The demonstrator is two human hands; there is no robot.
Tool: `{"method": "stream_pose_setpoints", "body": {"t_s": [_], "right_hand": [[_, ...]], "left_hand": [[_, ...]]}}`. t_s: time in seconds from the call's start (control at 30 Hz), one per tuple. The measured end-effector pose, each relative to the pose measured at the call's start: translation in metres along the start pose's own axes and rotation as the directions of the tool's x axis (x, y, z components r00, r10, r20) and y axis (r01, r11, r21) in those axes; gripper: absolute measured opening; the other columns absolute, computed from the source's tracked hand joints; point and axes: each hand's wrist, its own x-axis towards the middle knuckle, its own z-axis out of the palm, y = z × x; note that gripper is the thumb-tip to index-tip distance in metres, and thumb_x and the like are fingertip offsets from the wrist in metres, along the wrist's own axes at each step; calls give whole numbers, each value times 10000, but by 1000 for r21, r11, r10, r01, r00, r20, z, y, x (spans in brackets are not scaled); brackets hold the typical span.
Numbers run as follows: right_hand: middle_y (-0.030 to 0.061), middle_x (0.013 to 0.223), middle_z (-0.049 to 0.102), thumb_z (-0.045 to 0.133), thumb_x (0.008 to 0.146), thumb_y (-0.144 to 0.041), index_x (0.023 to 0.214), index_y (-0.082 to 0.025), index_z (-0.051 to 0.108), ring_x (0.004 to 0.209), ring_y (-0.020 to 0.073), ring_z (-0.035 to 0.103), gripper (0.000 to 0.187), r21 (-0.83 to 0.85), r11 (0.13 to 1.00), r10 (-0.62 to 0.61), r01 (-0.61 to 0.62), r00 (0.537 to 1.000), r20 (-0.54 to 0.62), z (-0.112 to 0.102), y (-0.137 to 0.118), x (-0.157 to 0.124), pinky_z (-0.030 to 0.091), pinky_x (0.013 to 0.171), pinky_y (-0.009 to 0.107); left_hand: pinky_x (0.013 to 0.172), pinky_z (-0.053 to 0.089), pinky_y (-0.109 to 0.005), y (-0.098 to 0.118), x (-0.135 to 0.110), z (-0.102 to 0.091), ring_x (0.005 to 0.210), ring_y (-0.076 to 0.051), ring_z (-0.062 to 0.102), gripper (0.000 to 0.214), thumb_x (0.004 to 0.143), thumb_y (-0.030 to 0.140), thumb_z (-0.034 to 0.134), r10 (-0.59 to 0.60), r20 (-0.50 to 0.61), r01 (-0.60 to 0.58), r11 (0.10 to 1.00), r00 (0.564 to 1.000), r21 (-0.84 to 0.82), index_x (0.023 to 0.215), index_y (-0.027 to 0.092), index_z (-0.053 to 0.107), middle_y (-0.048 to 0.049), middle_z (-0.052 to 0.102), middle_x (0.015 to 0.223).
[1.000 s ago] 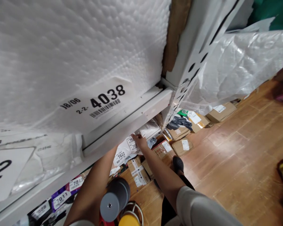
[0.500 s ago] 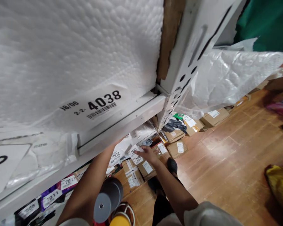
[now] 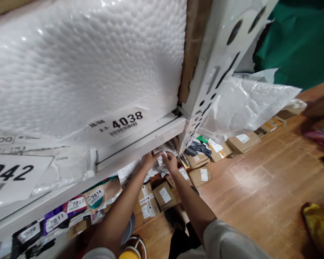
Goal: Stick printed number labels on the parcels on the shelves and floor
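My left hand [image 3: 149, 160] and my right hand [image 3: 170, 161] are close together beneath the front lip of the white shelf. Between them is a strip of printed number labels [image 3: 162, 163], with the fingers of both hands pinched at its upper part. Just behind the strip, plastic-wrapped parcels on the lower level are partly hidden. Left of my left hand hangs a white parcel with a number label [image 3: 127, 176], partly covered by my forearm. Above, a bubble-wrapped package [image 3: 91, 68] labelled 4038 fills much of the view.
A perforated white post [image 3: 202, 82] stands right of the bubble-wrapped package. Cardboard boxes [image 3: 164, 196] line the wooden floor [image 3: 245, 187] by my feet. Labelled parcels [image 3: 95, 196] sit on the lower shelf at left. A stool [image 3: 136, 244] with a yellow top is near my left arm.
My right hand has moved up with the label strip, toward the parcels under the shelf. My left hand has come out from behind the shelf edge and now meets the strip.
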Motion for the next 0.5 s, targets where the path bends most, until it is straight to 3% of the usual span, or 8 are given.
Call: {"method": "stream_pose_setpoints", "body": {"t_s": [0.1, 0.27, 0.4, 0.5], "right_hand": [[-64, 482, 365, 674, 696, -597, 507, -187, 456, 495, 80, 295, 501, 0, 999, 37, -37, 996, -80, 1, 3, 1, 247, 489, 226], [-37, 509, 501, 725, 593, -597, 595, -168, 578, 474, 92, 392, 453, 91, 984, 155, -153, 988, -12, 1, 6, -4, 327, 480, 230], [-47, 493, 481, 707, 618, -606, 595, -187, 527, 448, 82, 381, 457, 169, 963, 220, -208, 974, -53, 3, 7, -10, 320, 453, 222], [-26, 570, 559, 744, 584, -599, 695, -178, 595, 491, 100, 457, 461, 213, 947, 246, -239, 969, -6, 1, 6, -19, 380, 487, 231]], "left_hand": [[821, 482, -310, -1, -1, 0, 831, -186, 619, 157, 808, 304, 627, 15, 5, -15, 1000, 1000, 7, 933, 210, 609, -18, 651, 818], [886, 463, -354, 0, -2, 6, 952, -222, 604, 126, 824, 262, 600, 19, -52, -17, 999, 998, 45, 935, 206, 578, -75, 643, 974], [899, 460, -390, 2, -1, 13, 961, -251, 597, 99, 818, 247, 600, 1, -105, 7, 996, 994, 84, 896, 204, 557, -88, 625, 951], [910, 459, -397, 2, 1, 16, 980, -261, 599, 85, 819, 240, 597, -8, -116, 21, 993, 993, 112, 880, 203, 550, -88, 629, 940]]}}
